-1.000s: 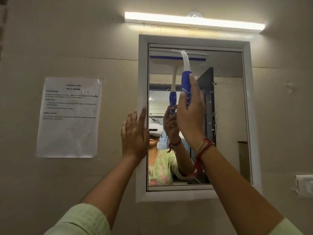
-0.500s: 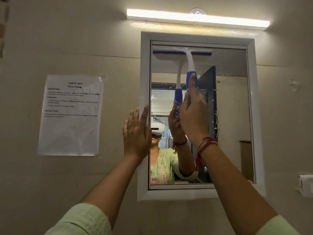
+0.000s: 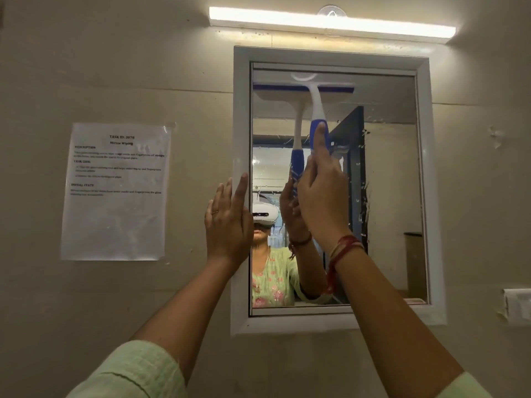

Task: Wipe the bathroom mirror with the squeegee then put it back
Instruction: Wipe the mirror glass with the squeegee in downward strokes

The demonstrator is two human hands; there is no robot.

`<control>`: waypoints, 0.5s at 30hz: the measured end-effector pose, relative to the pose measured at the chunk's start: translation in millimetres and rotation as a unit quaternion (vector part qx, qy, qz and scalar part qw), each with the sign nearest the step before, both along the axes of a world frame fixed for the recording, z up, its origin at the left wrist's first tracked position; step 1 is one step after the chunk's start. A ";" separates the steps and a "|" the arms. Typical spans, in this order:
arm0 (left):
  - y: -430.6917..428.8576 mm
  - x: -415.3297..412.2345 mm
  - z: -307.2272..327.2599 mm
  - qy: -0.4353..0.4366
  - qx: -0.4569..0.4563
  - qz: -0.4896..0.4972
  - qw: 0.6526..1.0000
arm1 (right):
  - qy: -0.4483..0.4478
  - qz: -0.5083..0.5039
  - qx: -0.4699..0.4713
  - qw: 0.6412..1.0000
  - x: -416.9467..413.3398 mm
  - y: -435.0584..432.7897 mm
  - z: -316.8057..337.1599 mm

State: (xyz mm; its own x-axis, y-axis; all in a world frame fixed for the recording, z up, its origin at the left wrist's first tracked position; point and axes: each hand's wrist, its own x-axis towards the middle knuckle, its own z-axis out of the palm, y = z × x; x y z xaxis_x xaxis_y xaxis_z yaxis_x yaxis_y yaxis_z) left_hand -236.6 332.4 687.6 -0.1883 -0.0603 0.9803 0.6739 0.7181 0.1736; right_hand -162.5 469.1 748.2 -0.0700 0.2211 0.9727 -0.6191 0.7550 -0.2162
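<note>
A white-framed bathroom mirror (image 3: 390,182) hangs on the beige wall. My right hand (image 3: 321,196) grips the blue handle of a white-and-blue squeegee (image 3: 316,107), index finger stretched up along it. The blade lies flat against the glass near the mirror's top left. My left hand (image 3: 228,222) rests open and flat on the mirror's left frame edge, fingers up. The glass right of the squeegee carries water spots and streaks. The mirror reflects the squeegee, my hands and a person wearing a headset.
A tube light (image 3: 330,23) glows above the mirror. A printed task sheet (image 3: 115,191) is taped to the wall on the left. A white switch plate (image 3: 518,305) sits at the right edge of the wall.
My right hand has lifted the squeegee so its blade now sits level against the top of the glass. My left hand has stayed on the frame.
</note>
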 end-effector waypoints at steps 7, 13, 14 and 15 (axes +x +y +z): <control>1.0 -0.4 0.6 -0.003 0.003 -0.004 1.000 | 0.007 0.015 0.000 1.000 1.3 1.4 -17.0; 0.0 1.8 0.4 -0.008 0.006 -0.007 1.000 | 0.002 0.002 0.003 1.000 0.4 0.2 -5.6; 0.2 1.9 0.4 -0.008 0.006 -0.009 1.000 | 0.000 -0.003 0.005 1.000 -0.7 0.5 -18.7; 0.4 1.7 0.3 -0.010 0.006 -0.011 1.000 | -0.003 -0.008 0.007 1.000 -1.0 0.7 -33.9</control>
